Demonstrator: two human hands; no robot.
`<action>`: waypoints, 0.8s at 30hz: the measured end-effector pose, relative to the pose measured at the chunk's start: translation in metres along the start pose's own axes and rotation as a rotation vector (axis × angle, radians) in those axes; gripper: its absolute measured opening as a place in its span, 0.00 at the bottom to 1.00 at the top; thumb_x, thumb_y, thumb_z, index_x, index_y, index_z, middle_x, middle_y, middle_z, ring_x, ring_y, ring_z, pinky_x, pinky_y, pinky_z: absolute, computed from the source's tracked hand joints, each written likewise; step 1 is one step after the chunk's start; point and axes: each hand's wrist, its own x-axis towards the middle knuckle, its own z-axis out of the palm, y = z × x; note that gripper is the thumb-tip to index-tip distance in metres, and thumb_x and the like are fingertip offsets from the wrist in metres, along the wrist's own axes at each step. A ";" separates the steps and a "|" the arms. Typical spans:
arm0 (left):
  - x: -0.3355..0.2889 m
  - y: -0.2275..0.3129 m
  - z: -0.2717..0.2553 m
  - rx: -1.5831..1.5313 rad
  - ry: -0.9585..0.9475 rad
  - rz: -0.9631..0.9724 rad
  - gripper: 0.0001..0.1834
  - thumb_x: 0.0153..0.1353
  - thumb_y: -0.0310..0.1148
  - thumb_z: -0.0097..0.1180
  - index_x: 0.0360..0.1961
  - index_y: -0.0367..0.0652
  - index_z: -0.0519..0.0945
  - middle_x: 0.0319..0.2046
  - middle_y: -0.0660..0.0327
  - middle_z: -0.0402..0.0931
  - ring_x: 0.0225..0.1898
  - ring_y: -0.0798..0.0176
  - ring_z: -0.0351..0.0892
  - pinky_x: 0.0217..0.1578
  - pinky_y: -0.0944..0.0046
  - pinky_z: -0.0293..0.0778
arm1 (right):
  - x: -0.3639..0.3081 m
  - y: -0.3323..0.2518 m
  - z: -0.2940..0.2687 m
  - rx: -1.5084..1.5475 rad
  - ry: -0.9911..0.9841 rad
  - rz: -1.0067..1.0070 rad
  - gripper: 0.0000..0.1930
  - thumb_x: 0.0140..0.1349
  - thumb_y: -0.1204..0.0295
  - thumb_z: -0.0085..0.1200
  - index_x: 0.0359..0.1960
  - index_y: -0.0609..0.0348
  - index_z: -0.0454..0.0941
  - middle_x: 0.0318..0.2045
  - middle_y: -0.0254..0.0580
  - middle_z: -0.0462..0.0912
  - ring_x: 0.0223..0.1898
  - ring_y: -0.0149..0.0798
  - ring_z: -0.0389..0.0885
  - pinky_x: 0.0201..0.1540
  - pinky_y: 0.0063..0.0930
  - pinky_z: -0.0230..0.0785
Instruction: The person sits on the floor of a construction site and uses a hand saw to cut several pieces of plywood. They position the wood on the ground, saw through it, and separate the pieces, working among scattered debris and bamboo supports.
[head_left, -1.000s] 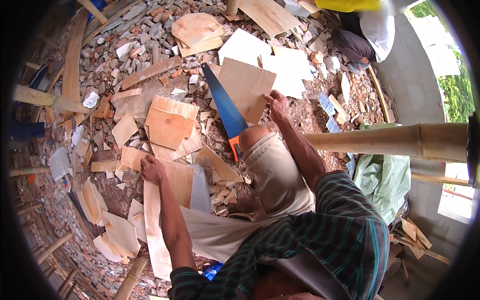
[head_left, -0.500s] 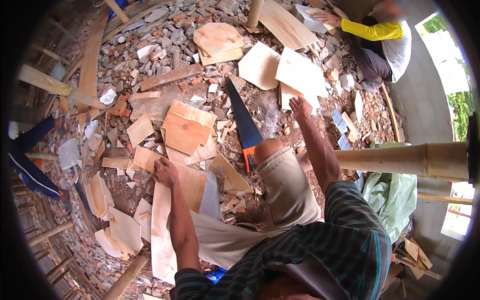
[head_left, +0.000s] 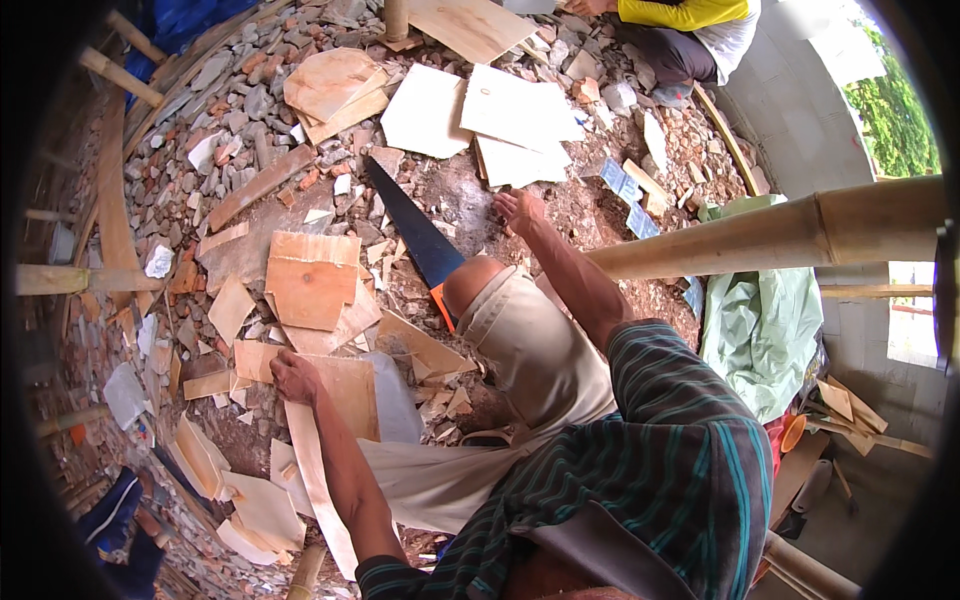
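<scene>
L hand (head_left: 293, 378) was on the upper L edge of a plywood pc (head_left: 347, 395) nr the person's L leg, fingers curled narrow, can't tell if actually gripping; R hand (head_left: 520, 210) was empty w/ fingers loosely spread, just beside the pale boards (head_left: 525, 120). Handsaw (head_left: 415, 225) lay on the rubble-strewn ground betw. both hands, blade pointing away, orange handle partly hidden by the bent knee (head_left: 472, 285).

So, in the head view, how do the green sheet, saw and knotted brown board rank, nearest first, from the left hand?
1. Knotted brown board: just ahead of the left hand.
2. Saw: farther ahead, to the right.
3. Green sheet: far over at the right.
</scene>
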 end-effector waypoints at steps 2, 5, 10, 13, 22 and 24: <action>0.001 0.000 0.000 0.006 -0.006 -0.005 0.25 0.65 0.52 0.34 0.44 0.44 0.76 0.43 0.49 0.78 0.47 0.45 0.76 0.49 0.45 0.66 | 0.006 -0.006 0.005 0.005 0.007 0.037 0.23 0.67 0.72 0.41 0.59 0.75 0.56 0.53 0.61 0.70 0.48 0.52 0.77 0.45 0.34 0.78; 0.001 0.000 0.000 0.018 -0.004 -0.012 0.25 0.65 0.51 0.34 0.43 0.43 0.76 0.43 0.49 0.78 0.46 0.44 0.76 0.49 0.45 0.66 | 0.020 -0.004 0.014 0.021 -0.081 0.136 0.26 0.68 0.68 0.40 0.61 0.74 0.51 0.54 0.61 0.69 0.50 0.50 0.76 0.46 0.35 0.77; -0.002 0.003 -0.003 0.009 0.003 -0.003 0.25 0.65 0.50 0.34 0.41 0.42 0.77 0.43 0.49 0.78 0.46 0.44 0.76 0.48 0.45 0.66 | 0.039 0.007 0.026 0.224 0.081 0.148 0.14 0.64 0.70 0.48 0.47 0.66 0.70 0.38 0.50 0.78 0.37 0.47 0.80 0.37 0.37 0.77; -0.003 0.003 -0.005 0.005 0.004 0.014 0.25 0.64 0.50 0.34 0.41 0.41 0.77 0.43 0.49 0.77 0.45 0.44 0.76 0.48 0.45 0.67 | 0.034 -0.005 0.034 0.304 0.012 0.136 0.07 0.64 0.69 0.49 0.40 0.58 0.72 0.29 0.42 0.74 0.27 0.38 0.75 0.27 0.31 0.73; -0.002 0.001 0.001 0.028 0.024 0.015 0.23 0.64 0.50 0.36 0.41 0.42 0.76 0.42 0.51 0.77 0.45 0.45 0.75 0.48 0.46 0.66 | -0.100 -0.069 0.066 0.330 -0.146 0.027 0.04 0.59 0.72 0.47 0.28 0.56 0.68 0.20 0.33 0.69 0.19 0.28 0.67 0.24 0.23 0.65; -0.003 0.000 0.003 0.023 0.146 0.054 0.20 0.64 0.48 0.39 0.35 0.43 0.77 0.36 0.52 0.79 0.39 0.46 0.78 0.42 0.46 0.70 | -0.139 -0.066 0.062 0.318 -0.315 0.210 0.03 0.58 0.73 0.48 0.29 0.56 0.68 0.20 0.33 0.68 0.20 0.27 0.66 0.23 0.22 0.64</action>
